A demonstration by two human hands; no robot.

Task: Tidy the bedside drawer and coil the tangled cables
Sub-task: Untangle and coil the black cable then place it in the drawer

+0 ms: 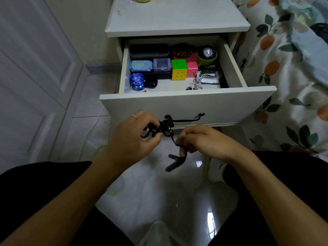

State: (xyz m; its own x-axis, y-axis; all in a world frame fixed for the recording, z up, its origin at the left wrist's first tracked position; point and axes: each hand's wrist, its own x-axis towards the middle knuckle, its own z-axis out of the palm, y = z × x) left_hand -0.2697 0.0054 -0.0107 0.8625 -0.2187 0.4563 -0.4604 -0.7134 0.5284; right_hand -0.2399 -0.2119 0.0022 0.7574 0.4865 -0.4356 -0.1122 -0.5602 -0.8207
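A tangled black cable (164, 128) hangs in the air in front of the open white drawer (188, 103). My left hand (134, 134) grips the bunched loops of it. My right hand (202, 141) pinches the free end of the same cable, whose plug (174, 163) dangles blurred below my fingers. Inside the drawer a white cable (197, 82) lies knotted at the front right. A cube puzzle (179, 69), a blue yo-yo (136, 81), a watch (206, 52), a bead bracelet (182, 52) and small boxes fill the rest.
The nightstand top (175, 18) is above the drawer, with a yellow jar at its back edge. A bed with a floral cover (291, 68) stands to the right, a white door (35, 68) to the left. Glossy tiled floor (159, 197) lies between my knees.
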